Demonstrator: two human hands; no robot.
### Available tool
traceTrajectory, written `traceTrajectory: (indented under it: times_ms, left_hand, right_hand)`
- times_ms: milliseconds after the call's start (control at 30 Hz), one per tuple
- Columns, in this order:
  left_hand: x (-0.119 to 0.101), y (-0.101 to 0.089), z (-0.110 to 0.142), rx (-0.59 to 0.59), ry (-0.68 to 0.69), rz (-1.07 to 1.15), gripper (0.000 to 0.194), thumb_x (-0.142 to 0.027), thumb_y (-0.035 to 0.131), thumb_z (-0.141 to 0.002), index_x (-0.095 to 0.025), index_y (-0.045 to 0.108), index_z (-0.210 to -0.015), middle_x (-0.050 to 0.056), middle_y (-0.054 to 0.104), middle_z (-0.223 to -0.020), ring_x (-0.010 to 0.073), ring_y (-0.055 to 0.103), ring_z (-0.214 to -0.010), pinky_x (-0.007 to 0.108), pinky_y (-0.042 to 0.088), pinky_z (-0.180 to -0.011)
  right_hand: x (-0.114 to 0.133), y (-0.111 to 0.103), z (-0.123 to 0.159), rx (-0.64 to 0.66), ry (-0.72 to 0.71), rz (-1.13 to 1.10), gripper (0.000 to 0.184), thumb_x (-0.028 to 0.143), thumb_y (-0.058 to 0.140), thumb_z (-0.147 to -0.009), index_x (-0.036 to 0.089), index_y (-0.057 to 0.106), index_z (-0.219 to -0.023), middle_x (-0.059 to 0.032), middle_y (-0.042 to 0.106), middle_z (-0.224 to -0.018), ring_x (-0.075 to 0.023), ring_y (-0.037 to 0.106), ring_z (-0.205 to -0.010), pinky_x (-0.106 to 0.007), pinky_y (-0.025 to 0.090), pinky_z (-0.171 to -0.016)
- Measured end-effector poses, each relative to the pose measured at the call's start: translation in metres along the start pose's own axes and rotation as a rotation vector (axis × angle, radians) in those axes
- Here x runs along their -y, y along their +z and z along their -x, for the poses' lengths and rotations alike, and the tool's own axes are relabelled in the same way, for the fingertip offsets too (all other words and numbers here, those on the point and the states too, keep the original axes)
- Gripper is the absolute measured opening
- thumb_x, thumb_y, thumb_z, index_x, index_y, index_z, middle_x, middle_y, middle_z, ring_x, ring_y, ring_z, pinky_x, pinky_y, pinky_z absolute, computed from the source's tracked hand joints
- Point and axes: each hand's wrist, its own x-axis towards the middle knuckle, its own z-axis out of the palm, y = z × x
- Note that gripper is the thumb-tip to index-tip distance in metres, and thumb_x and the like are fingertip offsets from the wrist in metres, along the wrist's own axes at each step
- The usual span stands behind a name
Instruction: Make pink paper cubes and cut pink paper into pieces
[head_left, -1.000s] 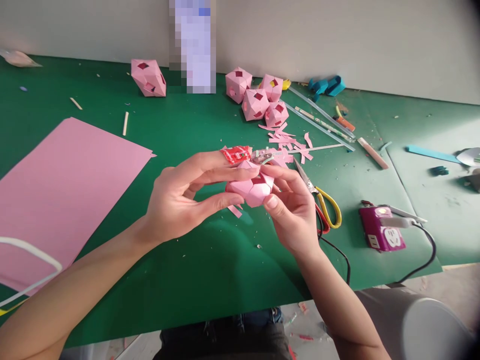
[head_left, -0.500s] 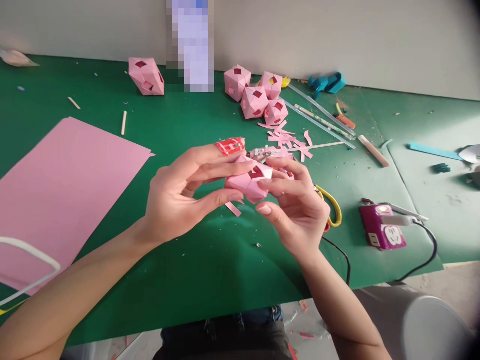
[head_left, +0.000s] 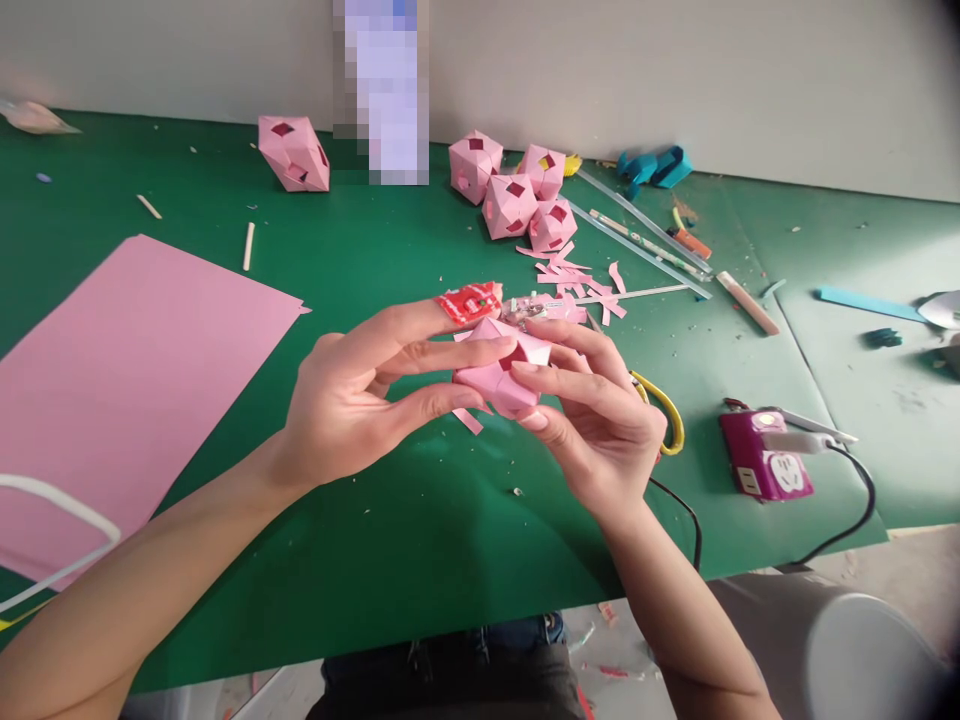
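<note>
Between both hands, above the green table, is a small faceted pink paper shape [head_left: 501, 385] with an opening in its upper side. My left hand [head_left: 367, 390] pinches its left side, thumb below and fingers on top. A red patterned wrap [head_left: 469, 303] covers one of that hand's fingers. On the right side of the paper, my right hand [head_left: 600, 410] closes with its thumb underneath and fingertips at the opening. Just behind the hands lie a hot glue gun or similar clear-bodied tool [head_left: 529, 306], partly hidden, and pink paper strips [head_left: 562, 272].
Several pink paper polyhedra [head_left: 510, 207] stand at the back, another [head_left: 294, 153] farther left. A pink sheet [head_left: 142, 370] covers the table's left. Yellow-handled scissors [head_left: 670, 415], a purple power adapter [head_left: 765, 455] with a black cable, and a pencil [head_left: 649, 243] lie to the right.
The pink paper shape has tilted and shifted slightly down and right, its opening showing more. My right thumb has moved onto its lower edge; both hands stay around it.
</note>
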Motion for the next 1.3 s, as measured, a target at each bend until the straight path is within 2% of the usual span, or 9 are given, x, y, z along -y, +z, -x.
traceTrajectory:
  times_ms: [100, 267, 433, 500, 600, 800, 1000, 1133, 1300]
  left_hand:
    - [-0.0012, -0.0007, 0.0000, 0.020, -0.028, -0.018, 0.052, -0.016, 0.082, -0.089, -0.039, 0.069, -0.134, -0.004, 0.074, -0.132, 0.0368, 0.063, -0.133, 0.061, 0.061, -0.111]
    - [-0.0012, 0.0031, -0.0012, -0.016, -0.007, 0.020, 0.065, -0.014, 0.085, -0.086, -0.041, 0.063, -0.141, -0.003, 0.076, -0.132, 0.0337, 0.067, -0.130, 0.061, 0.054, -0.119]
    - [-0.0008, 0.0079, -0.0043, -0.078, 0.022, 0.089, 0.063, -0.015, 0.084, -0.087, -0.038, 0.061, -0.141, -0.001, 0.078, -0.128, 0.0302, 0.069, -0.131, 0.053, 0.064, -0.109]
    - [0.0000, 0.0080, -0.0045, -0.110, 0.020, 0.088, 0.068, -0.015, 0.085, -0.086, -0.039, 0.058, -0.143, -0.002, 0.076, -0.132, 0.0284, 0.070, -0.129, 0.045, 0.069, -0.100]
    - [-0.0002, 0.0073, -0.0039, -0.151, -0.020, 0.051, 0.071, -0.018, 0.087, -0.083, -0.039, 0.057, -0.144, 0.001, 0.070, -0.139, 0.0285, 0.069, -0.130, 0.043, 0.069, -0.097]
    - [-0.0039, 0.0070, -0.0049, -0.097, -0.066, -0.041, 0.036, -0.027, 0.086, -0.085, -0.029, 0.074, -0.119, 0.006, 0.076, -0.124, 0.0309, 0.069, -0.128, 0.048, 0.064, -0.108]
    - [-0.0007, 0.0072, -0.0045, -0.097, 0.000, 0.043, 0.059, -0.019, 0.090, -0.079, -0.027, 0.069, -0.134, 0.006, 0.070, -0.136, 0.0310, 0.070, -0.126, 0.042, 0.066, -0.106]
    - [-0.0015, 0.0061, -0.0039, -0.083, -0.008, 0.009, 0.045, -0.018, 0.089, -0.080, -0.026, 0.075, -0.121, 0.004, 0.077, -0.121, 0.0308, 0.071, -0.126, 0.046, 0.064, -0.109]
    - [-0.0026, 0.0066, -0.0016, -0.124, 0.034, -0.075, 0.037, -0.021, 0.088, -0.083, -0.029, 0.075, -0.116, 0.000, 0.082, -0.109, 0.0273, 0.076, -0.116, 0.049, 0.064, -0.109]
  right_hand:
    - [0.0012, -0.0007, -0.0006, 0.007, 0.016, -0.016, 0.027, 0.035, 0.080, -0.091, 0.043, 0.080, -0.117, -0.0029, 0.070, -0.134, -0.0327, 0.065, -0.129, -0.061, 0.059, -0.109]
    - [0.0006, 0.0004, -0.0010, 0.025, 0.027, -0.011, 0.028, 0.038, 0.079, -0.092, 0.041, 0.079, -0.120, -0.0032, 0.068, -0.138, -0.0327, 0.062, -0.135, -0.060, 0.058, -0.112]
    - [-0.0021, 0.0052, 0.0017, -0.012, 0.149, -0.086, 0.080, 0.058, 0.088, -0.078, 0.045, 0.054, -0.149, -0.0037, 0.046, -0.164, -0.0349, 0.053, -0.146, -0.053, 0.064, -0.105]
    - [-0.0044, 0.0070, 0.0026, -0.008, 0.171, -0.134, 0.085, 0.057, 0.089, -0.077, 0.045, 0.049, -0.151, -0.0041, 0.044, -0.166, -0.0335, 0.055, -0.145, -0.052, 0.063, -0.106]
    - [-0.0073, 0.0086, 0.0031, 0.022, 0.180, -0.161, 0.078, 0.051, 0.087, -0.081, 0.042, 0.051, -0.150, -0.0061, 0.048, -0.163, -0.0320, 0.057, -0.143, -0.051, 0.063, -0.106]
    - [-0.0070, 0.0071, 0.0019, -0.013, 0.023, -0.056, 0.047, 0.032, 0.079, -0.091, 0.040, 0.068, -0.135, -0.0046, 0.056, -0.152, -0.0314, 0.053, -0.146, -0.052, 0.063, -0.107]
    - [-0.0073, 0.0059, 0.0025, -0.053, 0.013, -0.032, 0.040, 0.029, 0.078, -0.092, 0.040, 0.072, -0.130, -0.0056, 0.063, -0.141, -0.0308, 0.060, -0.136, -0.054, 0.063, -0.107]
    - [-0.0080, 0.0047, 0.0024, -0.045, -0.047, 0.017, 0.030, 0.027, 0.077, -0.092, 0.041, 0.078, -0.118, -0.0033, 0.065, -0.136, -0.0305, 0.064, -0.131, -0.058, 0.059, -0.112]
    - [-0.0068, 0.0028, 0.0022, 0.000, -0.074, 0.034, 0.035, 0.023, 0.077, -0.092, 0.044, 0.078, -0.119, -0.0020, 0.065, -0.138, -0.0310, 0.063, -0.134, -0.059, 0.059, -0.112]
